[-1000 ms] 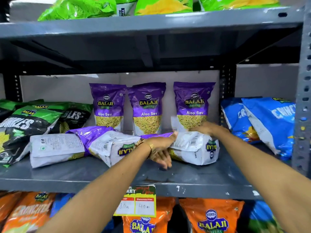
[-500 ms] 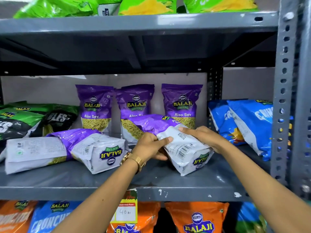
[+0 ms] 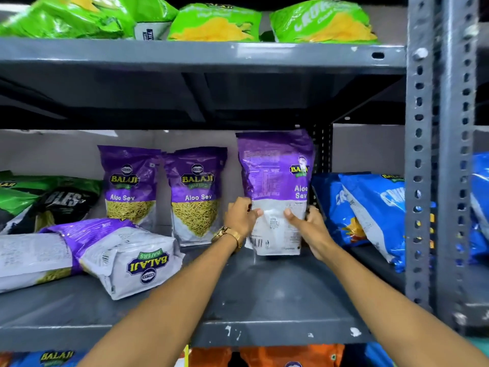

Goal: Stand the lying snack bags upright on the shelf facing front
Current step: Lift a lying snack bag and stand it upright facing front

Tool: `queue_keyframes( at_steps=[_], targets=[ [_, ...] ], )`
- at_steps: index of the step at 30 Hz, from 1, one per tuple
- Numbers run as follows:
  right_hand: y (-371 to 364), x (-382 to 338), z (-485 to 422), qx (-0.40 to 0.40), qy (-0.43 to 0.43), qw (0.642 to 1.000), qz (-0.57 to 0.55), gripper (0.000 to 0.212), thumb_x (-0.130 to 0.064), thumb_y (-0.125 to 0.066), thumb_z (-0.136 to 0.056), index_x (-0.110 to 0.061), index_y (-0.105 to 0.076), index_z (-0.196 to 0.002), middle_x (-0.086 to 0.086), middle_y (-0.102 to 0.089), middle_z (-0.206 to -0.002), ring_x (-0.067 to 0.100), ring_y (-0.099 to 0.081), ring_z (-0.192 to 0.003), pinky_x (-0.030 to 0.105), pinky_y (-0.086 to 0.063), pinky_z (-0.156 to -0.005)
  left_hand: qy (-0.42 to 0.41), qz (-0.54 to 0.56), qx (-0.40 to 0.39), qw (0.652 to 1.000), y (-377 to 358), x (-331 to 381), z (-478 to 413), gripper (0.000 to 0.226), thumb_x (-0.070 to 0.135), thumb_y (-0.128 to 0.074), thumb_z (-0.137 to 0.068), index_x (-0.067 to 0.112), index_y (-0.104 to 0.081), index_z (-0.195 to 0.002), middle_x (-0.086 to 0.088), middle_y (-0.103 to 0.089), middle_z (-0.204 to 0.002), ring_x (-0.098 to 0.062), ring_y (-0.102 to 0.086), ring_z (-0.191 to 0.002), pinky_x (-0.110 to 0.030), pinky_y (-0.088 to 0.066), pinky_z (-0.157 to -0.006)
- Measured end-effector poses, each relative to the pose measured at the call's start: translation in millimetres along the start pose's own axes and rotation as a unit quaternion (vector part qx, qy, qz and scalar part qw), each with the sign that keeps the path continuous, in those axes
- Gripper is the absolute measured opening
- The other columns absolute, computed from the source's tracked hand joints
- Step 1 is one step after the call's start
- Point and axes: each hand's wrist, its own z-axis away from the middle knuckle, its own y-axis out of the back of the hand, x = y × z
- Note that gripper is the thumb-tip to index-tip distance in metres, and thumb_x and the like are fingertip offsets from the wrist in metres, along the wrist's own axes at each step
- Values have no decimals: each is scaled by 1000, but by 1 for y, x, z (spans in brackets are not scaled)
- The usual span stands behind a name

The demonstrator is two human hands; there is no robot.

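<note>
A purple and white Aloo Sev bag (image 3: 275, 181) stands upright on the grey shelf (image 3: 277, 292), its back panel turned mostly toward me. My left hand (image 3: 239, 217) grips its lower left edge and my right hand (image 3: 308, 225) grips its lower right edge. Two more purple Aloo Sev bags (image 3: 129, 184) (image 3: 195, 193) stand upright behind, facing front. Two others lie flat at the left: one (image 3: 124, 254) with its base toward me, one (image 3: 29, 258) beside it showing its white back.
Green and black bags (image 3: 50, 197) lie at the far left. Blue bags (image 3: 370, 210) lean at the right beside the perforated upright post (image 3: 420, 181). Green bags (image 3: 214, 23) fill the shelf above; orange bags (image 3: 264, 357) sit below.
Both hands lifted the lying bag at the right and turned it from flat to upright. It now hides the third standing bag behind it.
</note>
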Motion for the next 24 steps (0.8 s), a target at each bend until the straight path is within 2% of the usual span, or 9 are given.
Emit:
queue_keyframes(
  at_steps=[5,8,11,13,14,16,18,21,24],
  targets=[
    [9,21,-5,-31,-24,998,41,48,-20,-69,-84,-1,-46,-122,18,-62,-128,27,-63,-113,48,-49,-102,20,78,14,997,-25,-24,2,22,15,-65,-85,-4,-68,-95,-24,-73,-99,-29,-68,-90,-45,-54,-85],
    [7,24,-7,-44,-59,997,35,67,-45,-72,-75,-8,-48,-125,10,-65,-127,19,-66,-107,39,-52,-97,29,142,45,988,-29,-31,5,26,13,-70,-81,0,-65,-103,-20,-73,-101,-24,-64,-84,-34,-54,-81],
    [5,21,-6,-54,-99,993,24,72,-77,-52,-67,-29,-66,-119,-8,-68,-121,4,-67,-103,28,-48,-93,65,132,97,984,-30,-38,9,39,19,-79,-73,4,-54,-99,-22,-66,-103,-33,-62,-95,-40,-52,-85],
    [5,18,-6,-44,-101,994,19,64,-86,-33,-64,-47,-74,-93,-24,-69,-104,-6,-65,-93,25,-42,-89,67,137,88,984,-31,-38,13,36,21,-79,-74,8,-49,-92,-18,-64,-93,-30,-61,-86,-37,-51,-80],
    [6,20,-6,-28,-107,993,28,72,-88,-26,-64,-45,-74,-97,-21,-70,-104,0,-65,-96,28,-42,-86,56,138,76,986,-31,-37,16,33,26,-76,-78,9,-48,-88,-12,-61,-85,-26,-58,-80,-36,-49,-77],
    [7,22,-7,28,-117,991,66,88,-86,-20,-71,-27,-68,-115,-4,-66,-116,18,-61,-107,33,-44,-80,35,145,55,987,-32,-32,21,34,41,-64,-85,11,-48,-81,0,-55,-73,-20,-54,-74,-34,-46,-73],
    [10,26,-5,75,-110,988,79,71,-79,-27,-80,-22,-66,-92,1,-65,-99,18,-59,-89,31,-44,-73,41,178,25,983,-31,-25,27,47,58,-55,-84,11,-52,-83,5,-56,-70,-17,-55,-71,-28,-43,-66],
    [13,27,-2,67,-18,994,82,37,-39,-52,-93,-20,-67,-66,-6,-70,-68,12,-60,-69,20,-45,-66,42,208,-65,975,-29,-20,34,70,76,-55,-65,18,-54,-103,12,-63,-86,-4,-59,-80,-16,-40,-67],
    [14,25,1,97,62,986,118,24,-24,-66,-84,-20,-72,-61,2,-69,-56,10,-55,-58,27,-49,-63,22,176,-139,974,-31,-24,32,84,75,-69,-51,28,-49,-117,12,-67,-110,-4,-63,-101,-24,-50,-88]
  ],
)
